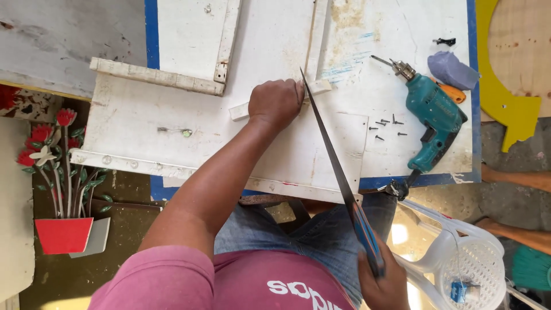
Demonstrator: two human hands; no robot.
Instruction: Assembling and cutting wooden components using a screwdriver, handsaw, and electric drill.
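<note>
My left hand point(276, 103) presses down on a thin white wooden strip point(240, 110) that lies across a white painted board point(298, 155). My right hand point(383, 281) grips the blue handle of a hand saw point(336, 163). The long dark blade runs up from the handle, and its tip sits on the strip right beside my left fingers.
A teal power drill point(431, 109) lies on the board at the right, with several loose dark screws point(384, 127) beside it. A purple block point(451, 70) and an orange tool sit behind the drill. A white plastic chair point(465, 252) stands at lower right, a painted flower cutout point(57, 178) at left.
</note>
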